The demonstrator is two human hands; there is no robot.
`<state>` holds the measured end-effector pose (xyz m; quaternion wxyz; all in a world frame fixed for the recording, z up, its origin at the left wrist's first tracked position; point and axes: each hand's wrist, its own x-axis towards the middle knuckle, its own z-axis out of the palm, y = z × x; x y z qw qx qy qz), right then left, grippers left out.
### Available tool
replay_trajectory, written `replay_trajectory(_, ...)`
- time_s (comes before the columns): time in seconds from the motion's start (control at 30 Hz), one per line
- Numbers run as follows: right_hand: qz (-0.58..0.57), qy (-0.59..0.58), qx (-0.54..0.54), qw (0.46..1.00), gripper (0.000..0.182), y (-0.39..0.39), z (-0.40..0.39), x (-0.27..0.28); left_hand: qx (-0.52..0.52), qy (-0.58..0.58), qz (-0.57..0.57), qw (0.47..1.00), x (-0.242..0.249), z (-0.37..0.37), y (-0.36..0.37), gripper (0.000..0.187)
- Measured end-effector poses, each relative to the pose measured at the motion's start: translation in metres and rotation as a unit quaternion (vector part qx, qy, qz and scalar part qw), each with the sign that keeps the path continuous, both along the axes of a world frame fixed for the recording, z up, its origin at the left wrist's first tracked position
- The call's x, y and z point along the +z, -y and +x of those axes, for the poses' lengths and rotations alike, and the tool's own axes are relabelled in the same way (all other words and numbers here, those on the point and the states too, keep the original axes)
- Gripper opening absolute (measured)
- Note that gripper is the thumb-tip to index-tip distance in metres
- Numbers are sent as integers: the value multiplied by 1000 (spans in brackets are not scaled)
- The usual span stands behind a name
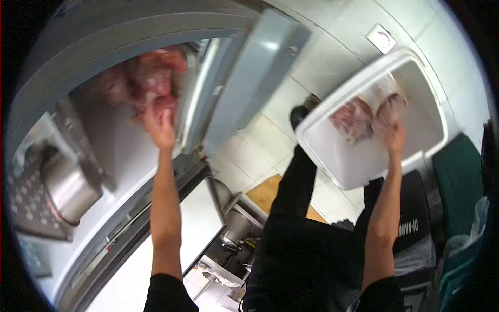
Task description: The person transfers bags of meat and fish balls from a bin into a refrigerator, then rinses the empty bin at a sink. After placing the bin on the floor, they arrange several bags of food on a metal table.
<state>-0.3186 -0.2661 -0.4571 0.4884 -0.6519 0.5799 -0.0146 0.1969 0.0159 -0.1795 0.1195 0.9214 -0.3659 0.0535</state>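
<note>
Head view: left hand (pixel 161 127) pinches a blurred, glossy red meat pack (pixel 153 80) just above its fingers — right hand (pixel 395 138) rests fingers-down on clear-wrapped meat packs (pixel 364 117) inside the smooth white rectangular tub (pixel 332 166), its grip unclear.

Both arms are bare and stretched out away from the body, well apart. The left hand (pixel 162 126) is raised at the end of a nearly straight forearm, fingers up and blurred — its grip cannot be told. The right hand (pixel 395 138) reaches forward too, fingers curled downward — whether closed is unclear. Dark sleeves end at the upper arms.
</note>
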Motion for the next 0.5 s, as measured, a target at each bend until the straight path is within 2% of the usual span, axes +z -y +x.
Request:
replay_trajectory(0.07, 46, 75, -36, 996, 26, -8, -13, 9, 2, 51, 83, 995, 10, -5, 8, 51)
replay_trajectory(0.1, 102, 104, -49, 988, 26, -16, -18, 19, 1, 50, 78, 996, 15, -2, 9, 51)
replay_trajectory(0.2, 198, 152, -109, 962, 27, -40, 0, 94, 24, 41, 113, 992, 18, -2, 16, 53)
replay_trajectory(0.27, 233, 172, -100, 952, 27, -49, 14, 145, -29, 115, 117, 986, 20, -4, 18, 54)
replay_trajectory(0.33, 231, 227, -171, 930, 24, -62, 45, 196, -8, 73, 97, 993, 15, 2, 7, 59)
replay_trajectory(0.4, 242, 242, -168, 925, 23, -77, 62, 220, 14, 90, 159, 983, 16, 0, 5, 64)
replay_trajectory(0.43, 258, 230, -174, 922, 17, -77, 83, 251, 14, 30, 148, 988, 14, 6, -1, 67)
replay_trajectory(0.5, 255, 282, -147, 913, 14, -84, 117, 283, 15, 17, 142, 990, 15, 9, -3, 67)
